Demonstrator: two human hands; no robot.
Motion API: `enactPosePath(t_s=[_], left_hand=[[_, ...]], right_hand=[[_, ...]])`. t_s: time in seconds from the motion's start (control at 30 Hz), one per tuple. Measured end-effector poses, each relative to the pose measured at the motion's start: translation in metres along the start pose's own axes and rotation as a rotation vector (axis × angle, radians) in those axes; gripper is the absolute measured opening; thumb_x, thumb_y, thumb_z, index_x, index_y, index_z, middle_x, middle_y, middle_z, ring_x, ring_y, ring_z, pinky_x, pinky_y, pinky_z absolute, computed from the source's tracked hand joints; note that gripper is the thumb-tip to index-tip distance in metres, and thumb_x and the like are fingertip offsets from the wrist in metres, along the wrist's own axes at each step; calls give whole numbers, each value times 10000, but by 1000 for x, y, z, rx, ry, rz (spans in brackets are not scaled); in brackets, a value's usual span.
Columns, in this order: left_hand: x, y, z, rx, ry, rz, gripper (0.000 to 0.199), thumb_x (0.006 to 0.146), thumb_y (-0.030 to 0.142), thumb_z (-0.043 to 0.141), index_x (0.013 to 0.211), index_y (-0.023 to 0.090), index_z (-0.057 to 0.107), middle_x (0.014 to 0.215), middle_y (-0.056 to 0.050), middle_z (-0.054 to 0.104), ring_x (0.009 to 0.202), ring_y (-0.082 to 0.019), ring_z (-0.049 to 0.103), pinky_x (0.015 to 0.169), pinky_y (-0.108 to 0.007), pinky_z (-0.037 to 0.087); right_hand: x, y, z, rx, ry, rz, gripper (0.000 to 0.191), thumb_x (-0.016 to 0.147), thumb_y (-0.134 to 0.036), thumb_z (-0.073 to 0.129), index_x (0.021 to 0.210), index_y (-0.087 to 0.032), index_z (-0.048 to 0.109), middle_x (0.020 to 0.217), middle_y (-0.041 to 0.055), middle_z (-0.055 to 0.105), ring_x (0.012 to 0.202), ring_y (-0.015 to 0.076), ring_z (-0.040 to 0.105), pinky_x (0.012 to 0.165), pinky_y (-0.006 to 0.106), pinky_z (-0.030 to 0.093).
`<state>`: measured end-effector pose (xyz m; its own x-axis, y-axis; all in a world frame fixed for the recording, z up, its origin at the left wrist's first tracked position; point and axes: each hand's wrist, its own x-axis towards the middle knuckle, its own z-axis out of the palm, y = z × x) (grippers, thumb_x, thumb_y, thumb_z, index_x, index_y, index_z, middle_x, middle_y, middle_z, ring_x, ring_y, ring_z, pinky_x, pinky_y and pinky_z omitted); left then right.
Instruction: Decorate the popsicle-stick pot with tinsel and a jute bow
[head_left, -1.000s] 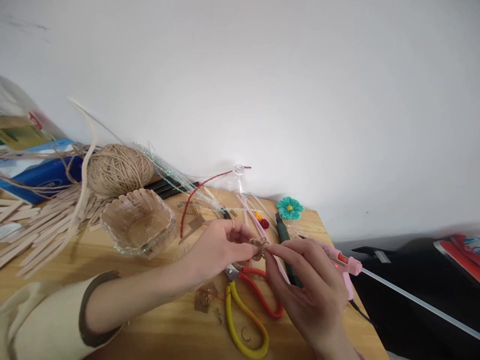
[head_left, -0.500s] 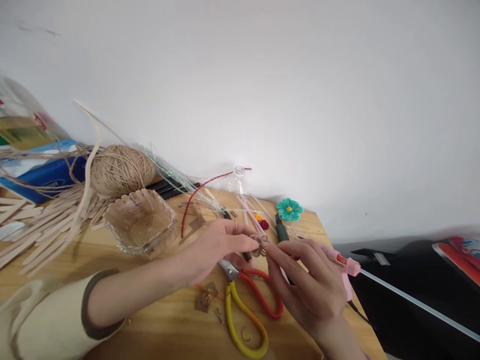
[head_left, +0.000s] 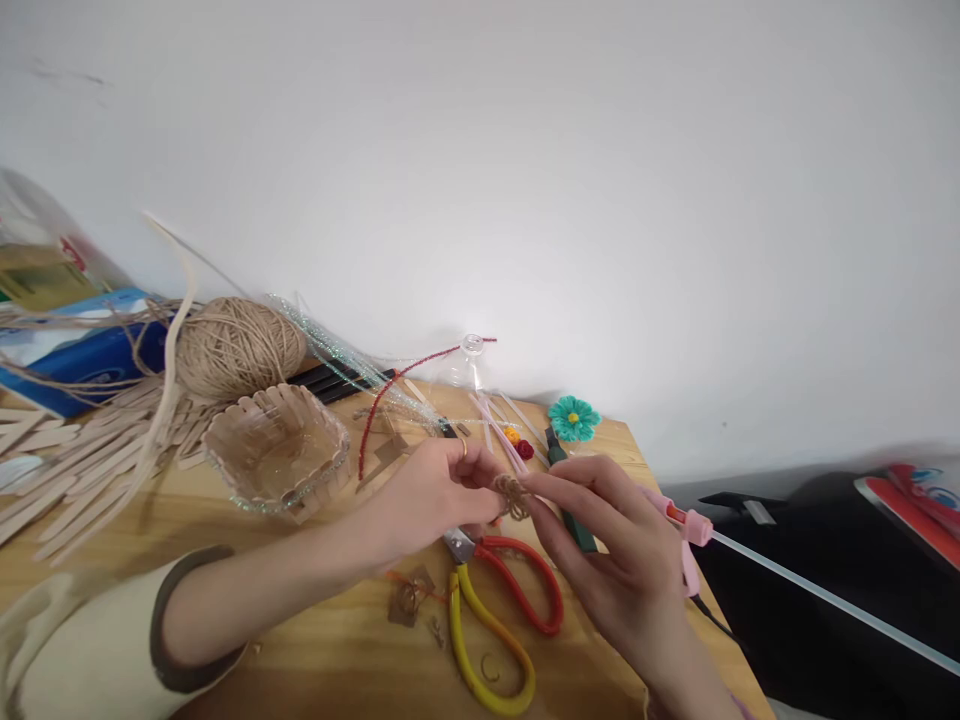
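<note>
Between my two hands is a small looped bundle of brown twine (head_left: 513,497), held over the middle of the table. My left hand (head_left: 442,490), with a ring on one finger, pinches its left side. The thumb and forefinger of my right hand (head_left: 619,545) grip it from the right. Just below lie scissors (head_left: 491,630) with one red and one yellow handle. Beyond my fingers sit a small dark red rose (head_left: 525,450) and a yellow one (head_left: 511,435). A dark green cutter (head_left: 576,520) lies partly behind my right hand.
At left stand a basket of craft sticks (head_left: 277,455), a ball of twine (head_left: 241,348), loose wooden sticks (head_left: 97,470) and a blue tissue pack (head_left: 90,365). A teal flower (head_left: 574,418) lies near the wall. A pink glue gun (head_left: 686,522) with a long glue stick rests at the table's right edge.
My fingers have shifted around the twine bundle, and more of its loops now show. My right hand's fingers are straighter. The whole view has moved slightly.
</note>
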<state>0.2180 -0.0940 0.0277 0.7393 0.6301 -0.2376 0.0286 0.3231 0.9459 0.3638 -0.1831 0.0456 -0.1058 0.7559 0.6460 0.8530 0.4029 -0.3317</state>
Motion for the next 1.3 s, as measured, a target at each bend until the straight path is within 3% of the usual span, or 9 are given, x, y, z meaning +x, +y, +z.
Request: enactPosePath(t_s=[0.33, 0.83, 1.17, 1.3], left_hand=[[-3, 3, -1, 65, -16, 80, 120, 647, 120, 559, 731, 154, 637, 682, 18, 620, 648, -90, 538, 579, -191, 438], [-3, 2, -1, 123, 38, 144, 100, 667, 117, 573, 682, 166, 659, 683, 15, 672, 690, -115, 605, 632, -207, 462], [-5, 2, 1, 67, 18, 102, 73, 665, 140, 584, 726, 154, 621, 716, 10, 644, 704, -116, 585, 614, -209, 444], [-3, 3, 2, 54, 15, 94, 99, 640, 136, 626, 733, 153, 597, 701, 22, 622, 685, -103, 566, 627, -208, 435]], right_hand=[[4, -4, 6, -112, 6, -30, 142, 769, -51, 601, 818, -182, 621, 719, 30, 606, 679, 141, 565, 582, 265, 479], [8, -13, 10, 28, 13, 339, 158, 743, -92, 526, 633, -203, 504, 636, -15, 516, 534, 106, 452, 482, 242, 386], [5, -9, 16, 71, 49, 405, 166, 738, -100, 522, 623, -206, 468, 625, -23, 486, 547, 110, 452, 473, 236, 370], [4, -8, 14, 144, -6, 406, 146, 788, -138, 522, 656, -200, 531, 649, -10, 530, 568, 115, 470, 502, 244, 384]])
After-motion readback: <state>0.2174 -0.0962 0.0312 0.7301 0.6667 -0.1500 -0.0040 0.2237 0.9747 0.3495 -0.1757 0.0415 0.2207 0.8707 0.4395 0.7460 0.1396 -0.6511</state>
